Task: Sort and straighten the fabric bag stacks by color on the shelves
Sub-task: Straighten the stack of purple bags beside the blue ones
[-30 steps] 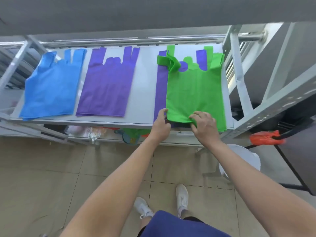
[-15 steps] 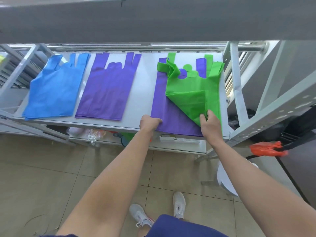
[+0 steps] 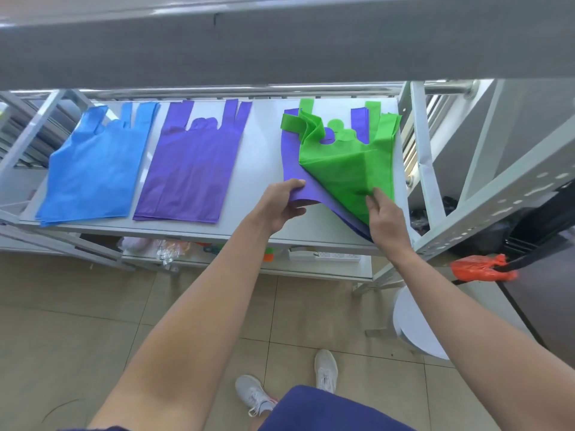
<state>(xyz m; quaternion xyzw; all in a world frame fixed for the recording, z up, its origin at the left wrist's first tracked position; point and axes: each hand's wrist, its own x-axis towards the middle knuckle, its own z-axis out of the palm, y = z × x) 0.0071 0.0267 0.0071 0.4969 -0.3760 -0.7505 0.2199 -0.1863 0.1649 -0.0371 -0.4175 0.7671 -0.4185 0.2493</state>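
Head view — left fingers (image 3: 295, 183) pinch the purple bag (image 3: 294, 163), right fingers (image 3: 378, 197) hold the green bag (image 3: 348, 172) peeled back, probably to separate colors.

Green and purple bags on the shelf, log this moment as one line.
left hand: grips purple bag edge | right hand: holds green bag corner raised | blue stack, purple stack: flat on shelf

1. Beige floor tiles (image 3: 62, 321) are seen across the lower half of the frame, crossed by thin dark grout lines.
2. A grey metal rack (image 3: 420, 157) is set across the middle, and its upper board (image 3: 280, 48) is spread along the top edge.
3. A white round object (image 3: 413, 325) is tucked in at lower right.
4. Soft, even light is cast throughout.
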